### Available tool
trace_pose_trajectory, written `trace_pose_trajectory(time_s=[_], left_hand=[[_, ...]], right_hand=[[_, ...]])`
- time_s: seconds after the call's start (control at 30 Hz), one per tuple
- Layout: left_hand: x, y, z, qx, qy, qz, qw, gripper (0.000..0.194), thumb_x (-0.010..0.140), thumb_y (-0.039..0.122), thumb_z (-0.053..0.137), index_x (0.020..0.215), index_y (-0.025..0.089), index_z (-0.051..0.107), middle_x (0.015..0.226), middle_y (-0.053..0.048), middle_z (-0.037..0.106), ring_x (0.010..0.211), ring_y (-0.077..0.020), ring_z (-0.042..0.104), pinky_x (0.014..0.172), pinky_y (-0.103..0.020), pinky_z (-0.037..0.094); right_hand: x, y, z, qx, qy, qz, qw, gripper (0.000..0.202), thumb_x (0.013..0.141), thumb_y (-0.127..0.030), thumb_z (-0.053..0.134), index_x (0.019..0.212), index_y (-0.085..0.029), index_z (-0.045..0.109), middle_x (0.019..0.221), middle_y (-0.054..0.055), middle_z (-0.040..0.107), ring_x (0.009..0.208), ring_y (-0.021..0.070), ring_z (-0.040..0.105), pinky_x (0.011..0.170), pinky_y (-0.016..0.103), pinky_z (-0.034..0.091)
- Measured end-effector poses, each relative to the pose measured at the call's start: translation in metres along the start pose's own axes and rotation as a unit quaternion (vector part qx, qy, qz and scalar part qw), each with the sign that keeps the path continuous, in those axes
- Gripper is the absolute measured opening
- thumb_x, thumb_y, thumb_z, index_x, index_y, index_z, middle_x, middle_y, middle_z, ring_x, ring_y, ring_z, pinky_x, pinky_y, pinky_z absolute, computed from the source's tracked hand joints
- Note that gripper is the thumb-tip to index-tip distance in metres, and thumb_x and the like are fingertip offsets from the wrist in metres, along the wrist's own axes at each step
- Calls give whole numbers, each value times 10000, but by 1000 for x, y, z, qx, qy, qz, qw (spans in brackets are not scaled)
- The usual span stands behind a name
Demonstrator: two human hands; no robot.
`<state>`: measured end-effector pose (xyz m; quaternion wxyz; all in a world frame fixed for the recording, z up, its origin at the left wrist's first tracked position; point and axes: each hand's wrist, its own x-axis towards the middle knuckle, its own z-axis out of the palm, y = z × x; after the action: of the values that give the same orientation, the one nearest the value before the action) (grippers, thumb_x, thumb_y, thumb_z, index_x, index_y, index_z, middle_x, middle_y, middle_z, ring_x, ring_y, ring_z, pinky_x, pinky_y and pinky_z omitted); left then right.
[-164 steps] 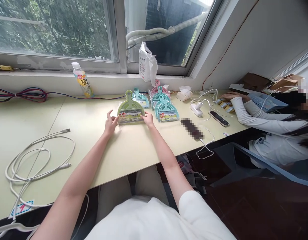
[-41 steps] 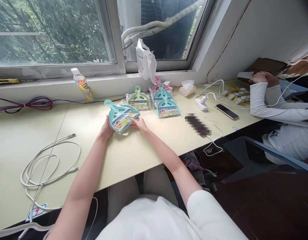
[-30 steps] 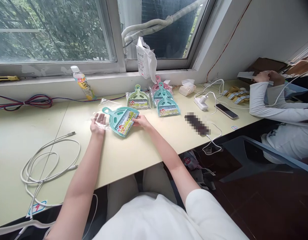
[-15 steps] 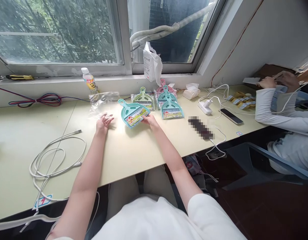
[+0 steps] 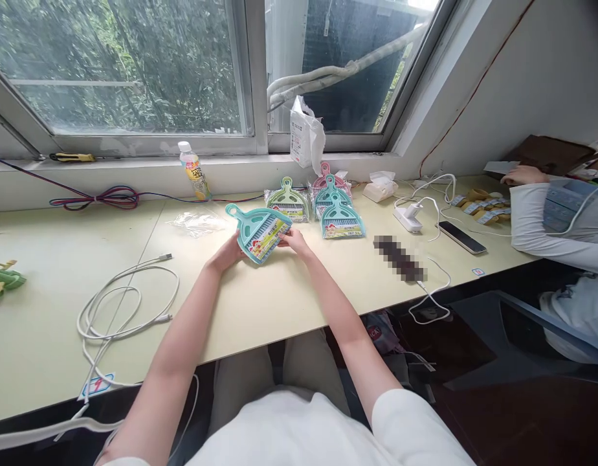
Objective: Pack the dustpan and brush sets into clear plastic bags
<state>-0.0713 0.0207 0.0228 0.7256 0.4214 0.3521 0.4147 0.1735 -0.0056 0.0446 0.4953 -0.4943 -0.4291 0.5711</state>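
A turquoise dustpan (image 5: 248, 219) with a small brush and a printed card on it is held tilted above the table. My left hand (image 5: 227, 252) grips its left edge, the fingers partly hidden behind the pan. On the lower right corner, my right hand (image 5: 296, 242) is closed with the thumb in front. Crumpled clear plastic wrap (image 5: 197, 224) lies on the table behind my left hand. Further back are more dustpan sets: a green one (image 5: 287, 194), a pink one (image 5: 324, 173) and two turquoise ones, the nearer (image 5: 342, 219) lying in front.
A drink bottle (image 5: 195, 171) stands by the window. White cable coils (image 5: 129, 304) lie at left, near a green object (image 5: 5, 281). To the right are a tissue pack (image 5: 379, 188), a power adapter (image 5: 408, 217), a phone (image 5: 461, 237) and another person's arm (image 5: 546, 217).
My left hand has moved from open beside the plastic wrap onto the dustpan's left edge. The wrap has settled on the table. The camera view has shifted slightly.
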Motion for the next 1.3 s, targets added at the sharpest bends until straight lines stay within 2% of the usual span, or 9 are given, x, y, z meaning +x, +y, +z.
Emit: trace_pose_trajectory(time_s=[0.13, 0.33, 0.5, 0.63, 0.73, 0.83, 1.0, 1.13, 1.3], left_hand=[[6, -10, 3, 27, 67, 56, 996, 278, 833, 336, 679, 1042, 160, 632, 936, -87, 706, 832, -213, 689, 713, -317, 581], [10, -13, 5, 35, 132, 113, 984, 311, 790, 427, 685, 1000, 199, 656, 887, -52, 686, 799, -209, 673, 643, -292, 548], [15, -9, 2, 1, 199, 196, 960, 357, 741, 475, 690, 942, 181, 675, 937, -64, 701, 910, -231, 669, 783, -315, 535], [14, -6, 2, 8, 218, 220, 951, 365, 722, 501, 678, 905, 185, 659, 888, -59, 684, 892, -242, 655, 787, -336, 517], [9, -6, 11, 74, 210, 242, 944, 326, 758, 508, 644, 863, 200, 639, 857, -43, 666, 884, -236, 637, 791, -333, 497], [1, -9, 29, 188, 189, 282, 922, 301, 822, 506, 592, 826, 208, 628, 847, -38, 649, 888, -231, 609, 800, -324, 468], [-16, -21, 65, 335, 171, 306, 875, 392, 891, 540, 518, 1061, 217, 662, 795, -50, 637, 843, -249, 578, 723, -319, 425], [-27, -23, 79, 367, 168, 300, 864, 452, 878, 542, 535, 1186, 231, 648, 700, -27, 592, 738, -233, 551, 661, -311, 376], [-21, -16, 74, 351, 145, 300, 875, 469, 878, 595, 480, 1063, 207, 667, 828, -60, 639, 830, -242, 555, 684, -312, 390]], right_hand=[[-5, -7, -9, -49, -65, 33, 996, 61, 869, -168, 708, 844, -123, 674, 758, 68, 744, 656, 152, 724, 782, 311, 627], [-7, -17, -31, -209, -84, 61, 972, 113, 868, -167, 688, 768, -122, 712, 755, 76, 746, 647, 154, 715, 696, 260, 602], [-11, -25, -62, -508, 79, 40, 857, 124, 888, -173, 624, 878, -171, 747, 923, 91, 755, 870, 206, 726, 802, 293, 560], [-14, -25, -71, -552, 207, 43, 806, 275, 848, -98, 655, 1122, -120, 664, 1152, 218, 683, 1151, 300, 630, 939, 373, 500], [-14, -21, -53, -470, 266, -51, 840, 400, 875, -116, 644, 1264, -127, 550, 1109, 220, 673, 1156, 301, 606, 972, 404, 475], [-15, -14, -17, -389, 195, -188, 880, 192, 968, -274, 539, 1130, -191, 601, 1030, 144, 668, 1054, 260, 627, 980, 398, 472], [-26, 0, 40, -376, 109, -283, 876, 201, 915, -338, 602, 1076, -218, 597, 1133, 97, 591, 1130, 246, 559, 1008, 358, 461], [-28, -1, 43, -345, 143, -257, 891, 107, 887, -298, 608, 946, -216, 570, 1033, 49, 583, 980, 197, 573, 900, 286, 487], [-23, -11, 28, -270, 108, -253, 923, 200, 792, -299, 678, 732, -226, 502, 806, -9, 549, 764, 149, 530, 763, 256, 475]])
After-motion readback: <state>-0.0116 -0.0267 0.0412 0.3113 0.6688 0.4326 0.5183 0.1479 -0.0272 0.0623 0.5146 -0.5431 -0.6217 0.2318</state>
